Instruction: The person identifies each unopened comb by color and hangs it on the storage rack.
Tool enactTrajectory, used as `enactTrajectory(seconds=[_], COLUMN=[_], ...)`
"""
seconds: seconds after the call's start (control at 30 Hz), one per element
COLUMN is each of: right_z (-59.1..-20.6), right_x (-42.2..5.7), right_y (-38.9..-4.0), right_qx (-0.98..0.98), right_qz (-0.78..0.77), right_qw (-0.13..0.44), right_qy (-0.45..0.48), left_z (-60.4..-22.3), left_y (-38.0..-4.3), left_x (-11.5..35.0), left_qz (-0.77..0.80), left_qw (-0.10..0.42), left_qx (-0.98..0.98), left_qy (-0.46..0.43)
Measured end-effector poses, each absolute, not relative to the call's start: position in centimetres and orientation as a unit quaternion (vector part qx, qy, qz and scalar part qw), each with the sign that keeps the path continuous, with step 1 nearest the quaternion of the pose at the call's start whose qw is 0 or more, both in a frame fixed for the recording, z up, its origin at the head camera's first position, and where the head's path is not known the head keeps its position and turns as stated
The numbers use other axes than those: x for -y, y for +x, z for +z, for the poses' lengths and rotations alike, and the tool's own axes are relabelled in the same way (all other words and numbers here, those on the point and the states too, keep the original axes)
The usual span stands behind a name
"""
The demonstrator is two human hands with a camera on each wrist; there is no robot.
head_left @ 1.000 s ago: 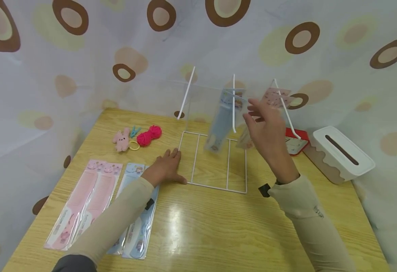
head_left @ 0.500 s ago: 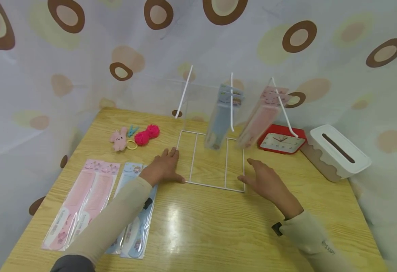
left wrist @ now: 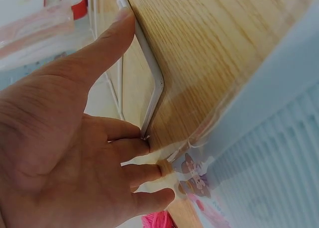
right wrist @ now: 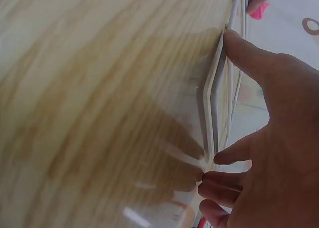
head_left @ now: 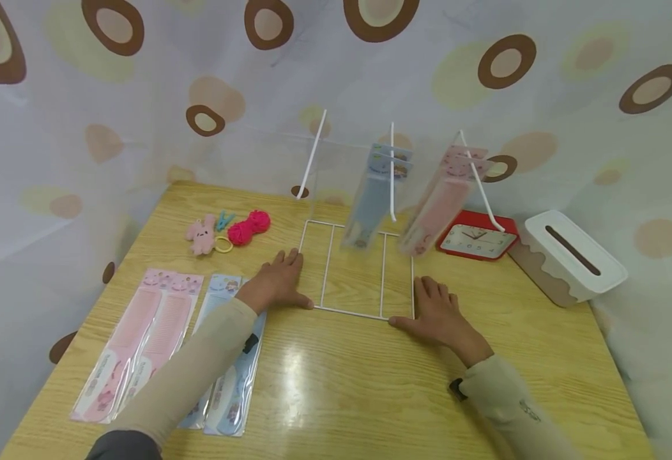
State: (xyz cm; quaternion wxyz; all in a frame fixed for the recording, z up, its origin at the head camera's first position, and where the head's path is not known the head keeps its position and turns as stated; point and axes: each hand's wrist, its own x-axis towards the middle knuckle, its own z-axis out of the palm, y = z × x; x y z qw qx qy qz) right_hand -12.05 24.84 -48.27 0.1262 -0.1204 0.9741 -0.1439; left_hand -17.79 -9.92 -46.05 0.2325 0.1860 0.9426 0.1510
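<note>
The left hand [head_left: 275, 281] and the right hand [head_left: 439, 314] frame the front corners of a white, wire-based display rack [head_left: 347, 312] that stands on the pale wood-grain bench [head_left: 359, 396]. Each grip is wide: the thumb lies at the front bar and the fingers reach along the side, touching the frame without curling round it. Placed so, the two hands probably steady or square the base, since pressure from both sides would balance out.

Over the base hang blue combs in clear sleeves [head_left: 373, 198] on the middle prong [head_left: 392, 191] and pink combs in clear sleeves [head_left: 442, 198] on the right prong [head_left: 478, 182]. One colour to a prong suggests sorting, and hanging by their printed tops lets the sleeves dangle, tilted, above the wire.

More packets lie flat beside and under the left forearm: flat pink comb packets [head_left: 135, 338] farther out, flat blue comb packets [head_left: 235, 396] nearer the rack, again grouped by colour and within easy reach.

A red-cased clock with a pale dial [head_left: 476, 241] and a white-lidded tissue box with a long slot [head_left: 577, 249] stand to the right, apart from both hands, seemingly out of the way.
</note>
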Motion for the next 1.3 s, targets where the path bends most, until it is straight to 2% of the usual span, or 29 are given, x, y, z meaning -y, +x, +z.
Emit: enactTrajectory(seconds=[0.43,0.97,1.3], right_z=[-48.8,-48.8,-48.6], right_x=[-24.3,-24.0,-24.2], right_y=[-12.7,-12.8,-13.1], right_qx=[-0.971,-0.969,-0.971], right_qz=[-0.164,-0.167,-0.163], right_qw=[0.116,0.138,0.12], right_qy=[-0.127,-0.115,-0.126], left_z=[-45.8,-47.3,-46.4], left_y=[-17.6,-17.1,-14.8], left_x=[10.1,11.4,17.0], left_qz=[0.162,0.187,0.213], left_qw=[0.241,0.225,0.177], left_qx=[-0.94,-0.935,-0.947], left_qy=[0.182,0.201,0.163])
